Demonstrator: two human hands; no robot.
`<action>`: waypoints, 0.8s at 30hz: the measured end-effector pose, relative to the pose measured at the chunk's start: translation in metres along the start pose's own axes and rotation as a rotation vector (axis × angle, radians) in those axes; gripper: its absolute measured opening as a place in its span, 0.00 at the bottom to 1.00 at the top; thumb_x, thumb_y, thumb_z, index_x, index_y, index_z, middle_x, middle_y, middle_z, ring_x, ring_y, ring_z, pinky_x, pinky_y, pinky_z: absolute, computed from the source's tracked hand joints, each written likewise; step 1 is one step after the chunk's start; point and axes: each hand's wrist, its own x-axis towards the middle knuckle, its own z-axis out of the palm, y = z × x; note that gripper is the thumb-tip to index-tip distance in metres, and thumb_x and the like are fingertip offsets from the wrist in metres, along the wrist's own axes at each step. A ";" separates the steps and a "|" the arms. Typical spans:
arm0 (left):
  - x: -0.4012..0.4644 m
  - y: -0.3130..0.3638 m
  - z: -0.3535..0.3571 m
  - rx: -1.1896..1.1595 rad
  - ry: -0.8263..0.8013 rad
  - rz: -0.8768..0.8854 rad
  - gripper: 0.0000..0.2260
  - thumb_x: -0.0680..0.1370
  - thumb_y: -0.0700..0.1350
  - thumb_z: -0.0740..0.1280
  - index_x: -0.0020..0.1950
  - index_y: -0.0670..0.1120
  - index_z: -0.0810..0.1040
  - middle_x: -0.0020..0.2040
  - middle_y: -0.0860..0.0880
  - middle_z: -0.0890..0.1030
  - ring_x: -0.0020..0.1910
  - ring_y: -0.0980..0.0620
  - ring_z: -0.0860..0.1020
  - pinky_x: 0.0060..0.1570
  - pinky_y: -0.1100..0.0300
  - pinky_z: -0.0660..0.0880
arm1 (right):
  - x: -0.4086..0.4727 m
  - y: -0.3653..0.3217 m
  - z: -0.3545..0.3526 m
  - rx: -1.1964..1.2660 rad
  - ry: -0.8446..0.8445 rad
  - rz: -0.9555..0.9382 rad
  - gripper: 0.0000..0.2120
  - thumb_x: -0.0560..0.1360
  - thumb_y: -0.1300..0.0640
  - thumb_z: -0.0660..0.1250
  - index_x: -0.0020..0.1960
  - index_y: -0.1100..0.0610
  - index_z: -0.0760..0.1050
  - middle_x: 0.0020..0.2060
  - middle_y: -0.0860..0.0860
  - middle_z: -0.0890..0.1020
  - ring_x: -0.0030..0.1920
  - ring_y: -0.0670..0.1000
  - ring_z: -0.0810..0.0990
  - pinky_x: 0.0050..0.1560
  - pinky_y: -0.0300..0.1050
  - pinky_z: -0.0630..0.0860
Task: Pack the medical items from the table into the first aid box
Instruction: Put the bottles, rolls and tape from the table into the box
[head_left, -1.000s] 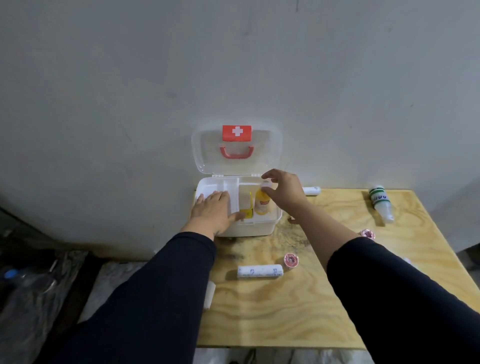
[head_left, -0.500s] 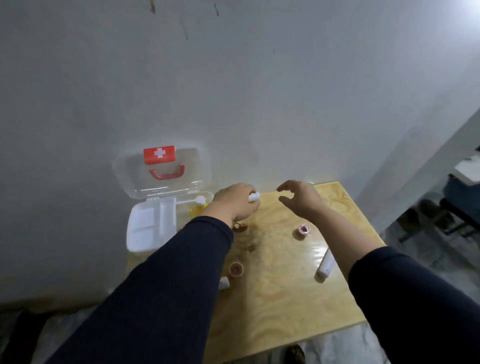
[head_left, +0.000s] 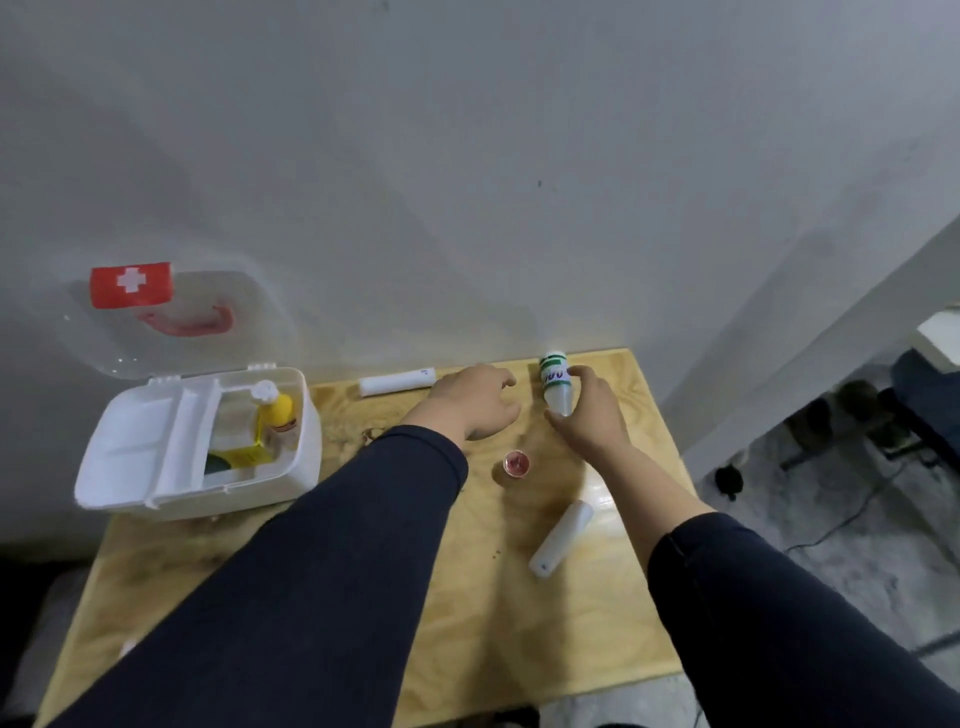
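The right hand (head_left: 587, 415) has its grip wrapped around the green-labelled white bottle (head_left: 556, 382) near the far edge of the worktop (head_left: 363, 597), while the left hand (head_left: 475, 400) hovers loosely curled and empty just beside it. To do this well, lift the bottle clear, carry it left over the bandage roll (head_left: 397, 382) and lower it upright into the first aid box (head_left: 291, 462), next to the yellow bottle (head_left: 278, 408), where space looks tight.
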 end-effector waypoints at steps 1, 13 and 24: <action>0.005 0.003 0.005 -0.012 -0.004 -0.008 0.22 0.79 0.55 0.60 0.72 0.51 0.68 0.72 0.51 0.71 0.69 0.48 0.71 0.65 0.51 0.71 | 0.004 0.004 0.006 0.006 0.000 0.005 0.28 0.71 0.54 0.69 0.68 0.57 0.64 0.61 0.60 0.73 0.59 0.61 0.75 0.55 0.50 0.73; 0.017 0.012 0.017 -0.032 -0.008 -0.110 0.21 0.79 0.54 0.60 0.72 0.51 0.69 0.71 0.50 0.71 0.67 0.47 0.72 0.62 0.52 0.72 | 0.022 0.024 0.004 0.137 0.182 -0.005 0.17 0.73 0.65 0.63 0.61 0.55 0.73 0.55 0.54 0.81 0.54 0.57 0.79 0.48 0.42 0.70; -0.002 0.016 -0.011 -0.103 0.110 -0.128 0.21 0.79 0.53 0.61 0.71 0.51 0.70 0.72 0.52 0.70 0.70 0.49 0.69 0.66 0.52 0.69 | 0.033 -0.029 -0.023 0.372 0.155 -0.228 0.09 0.74 0.60 0.69 0.53 0.57 0.73 0.48 0.52 0.81 0.48 0.51 0.78 0.49 0.45 0.76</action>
